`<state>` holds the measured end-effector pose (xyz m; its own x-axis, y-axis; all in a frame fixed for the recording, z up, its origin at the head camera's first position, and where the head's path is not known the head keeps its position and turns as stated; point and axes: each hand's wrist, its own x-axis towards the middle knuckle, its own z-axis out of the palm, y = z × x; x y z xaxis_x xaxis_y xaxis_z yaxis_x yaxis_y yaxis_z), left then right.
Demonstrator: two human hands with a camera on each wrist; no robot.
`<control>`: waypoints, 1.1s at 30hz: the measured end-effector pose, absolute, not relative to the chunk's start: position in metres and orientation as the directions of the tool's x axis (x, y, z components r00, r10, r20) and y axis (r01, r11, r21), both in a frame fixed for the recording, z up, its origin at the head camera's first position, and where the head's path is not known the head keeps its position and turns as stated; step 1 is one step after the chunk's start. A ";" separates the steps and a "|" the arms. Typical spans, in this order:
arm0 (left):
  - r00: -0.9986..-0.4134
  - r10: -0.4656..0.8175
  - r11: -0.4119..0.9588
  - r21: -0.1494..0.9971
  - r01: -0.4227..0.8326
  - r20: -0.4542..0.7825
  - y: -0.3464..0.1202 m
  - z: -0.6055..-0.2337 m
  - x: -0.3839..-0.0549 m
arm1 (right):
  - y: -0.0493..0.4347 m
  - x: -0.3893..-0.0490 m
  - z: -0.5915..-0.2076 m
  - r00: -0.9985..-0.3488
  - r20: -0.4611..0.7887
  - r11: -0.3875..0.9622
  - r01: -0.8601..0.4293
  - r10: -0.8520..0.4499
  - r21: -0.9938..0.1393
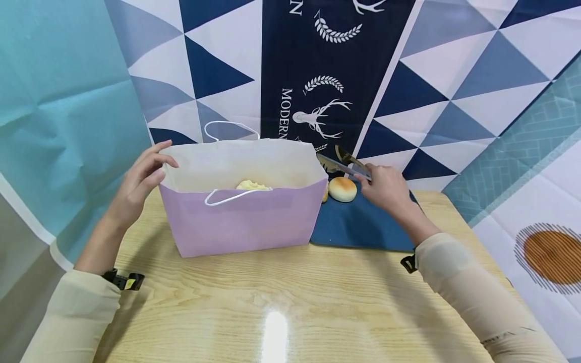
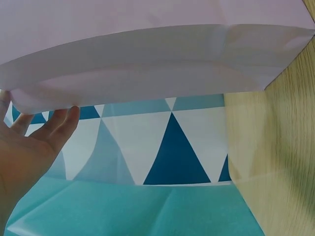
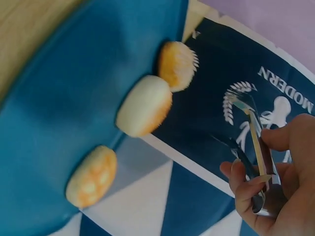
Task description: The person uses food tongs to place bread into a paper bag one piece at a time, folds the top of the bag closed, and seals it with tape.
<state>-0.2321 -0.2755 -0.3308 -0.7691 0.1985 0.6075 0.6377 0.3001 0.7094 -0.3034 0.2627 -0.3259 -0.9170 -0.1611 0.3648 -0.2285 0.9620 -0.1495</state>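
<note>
A large lilac paper bag [image 1: 245,222] stands before me with its mouth wide open, one white cord handle [image 1: 238,196] drooping over its front. My left hand [image 1: 138,184] is at the bag's left rim: the fingers bend over the edge and the thumb sits outside, pinching the paper lightly. The top of a pale yellow bun [image 1: 251,185] shows inside the bag, just above the front rim.

To the right of the bag, my right hand [image 1: 386,187] has its fingers curled round metal tongs [image 1: 346,168], whose two arms stand apart, tips toward the bag's rear right corner. Below them a blue board [image 1: 358,229] lies against the bag's right side. Three buns rest along its far edge: a ridged bun [image 3: 178,66] nearest the bag, a smooth browned bun [image 1: 342,189] just beside that, and a criss-cross bun [image 3: 92,177] farthest from the bag.

The wooden table [image 1: 218,302] carries bag and board. Behind the bag hangs triangle-patterned cloth [image 1: 222,58], with a dark panel [image 1: 327,60] reading "MODERN" in sideways white letters beside a deer head [image 1: 313,118]; higher above the bag I can read a single "N". The dark lettering on my right sleeve [image 1: 481,297] is too small to read.
</note>
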 end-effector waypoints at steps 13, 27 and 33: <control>-0.768 0.195 0.275 0.717 0.640 0.610 -0.274 -0.335 -0.232 | 0.247 -0.310 -0.368 -0.948 0.284 0.964 -0.197 -0.141 -0.178; -0.768 0.186 0.288 0.713 0.639 0.613 -0.274 -0.334 -0.233 | 0.231 -0.314 -0.383 -0.952 0.271 0.967 -0.193 -0.143 -0.166; -0.763 0.187 0.277 0.712 0.645 0.619 -0.274 -0.332 -0.233 | 0.217 -0.311 -0.382 -0.953 0.277 0.979 -0.164 -0.125 -0.123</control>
